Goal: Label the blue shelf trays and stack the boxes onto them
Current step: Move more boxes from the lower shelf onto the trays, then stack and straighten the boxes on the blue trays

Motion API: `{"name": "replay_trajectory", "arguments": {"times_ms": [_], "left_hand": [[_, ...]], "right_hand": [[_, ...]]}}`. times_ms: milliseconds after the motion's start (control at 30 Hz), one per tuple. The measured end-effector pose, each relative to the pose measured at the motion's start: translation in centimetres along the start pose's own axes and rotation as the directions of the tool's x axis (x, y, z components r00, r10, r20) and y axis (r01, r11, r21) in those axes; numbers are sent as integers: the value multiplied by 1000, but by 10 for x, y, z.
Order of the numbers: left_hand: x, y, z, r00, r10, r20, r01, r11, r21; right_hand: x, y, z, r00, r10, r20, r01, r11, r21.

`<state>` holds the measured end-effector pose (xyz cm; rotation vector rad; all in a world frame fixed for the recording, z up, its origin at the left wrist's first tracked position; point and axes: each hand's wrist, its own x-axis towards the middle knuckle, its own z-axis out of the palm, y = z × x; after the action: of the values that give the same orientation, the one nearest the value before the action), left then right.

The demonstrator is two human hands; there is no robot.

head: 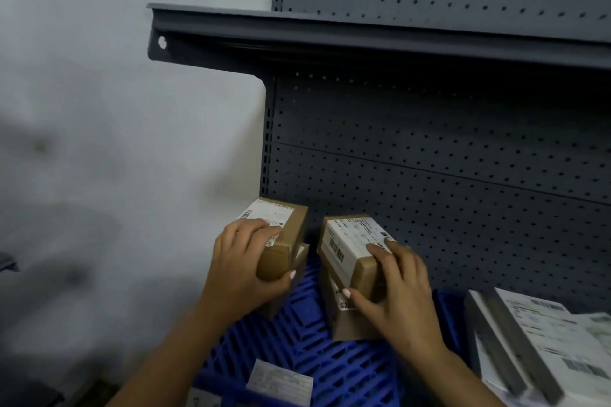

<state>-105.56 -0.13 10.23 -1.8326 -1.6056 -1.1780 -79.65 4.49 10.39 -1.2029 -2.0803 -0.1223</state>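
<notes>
A blue slatted shelf tray [347,370] lies on the lower shelf. Two stacks of brown cardboard boxes stand on its far end. My left hand [244,268] grips the top left box [286,228], which carries a white label and rests on another brown box [281,301]. My right hand [396,291] grips the top right box [350,244], also white-labelled, sitting on a lower box [337,317]. A white paper label [281,382] lies at the tray's near edge.
A dark grey pegboard back panel [446,158] rises behind the tray. An upper grey shelf [330,33] overhangs the boxes. At the right, a stack of grey-white labelled boxes [535,347] stands beside the tray. A white wall [115,142] lies to the left.
</notes>
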Motion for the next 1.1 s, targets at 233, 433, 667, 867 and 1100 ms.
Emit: {"name": "replay_trajectory", "arguments": {"times_ms": [233, 433, 667, 867, 1100], "left_hand": [[8, -11, 14, 998, 5, 66, -4, 1000, -6], [4, -10, 12, 996, -16, 89, 12, 999, 50], [9, -3, -3, 979, -15, 205, -20, 986, 166], [-5, 48, -14, 979, 34, 199, -50, 996, 75], [-36, 178, 7, 977, 94, 191, -75, 991, -107]], "right_hand": [[12, 4, 5, 1000, 6, -1, -6, 996, -86], [10, 2, 6, 1000, 6, 15, -5, 996, -87], [4, -2, -10, 997, -10, 81, 18, 995, -95], [-20, 13, -47, 988, -128, 81, 131, 991, -23], [-98, 84, -126, 987, -136, 82, 136, 991, 9]]}}
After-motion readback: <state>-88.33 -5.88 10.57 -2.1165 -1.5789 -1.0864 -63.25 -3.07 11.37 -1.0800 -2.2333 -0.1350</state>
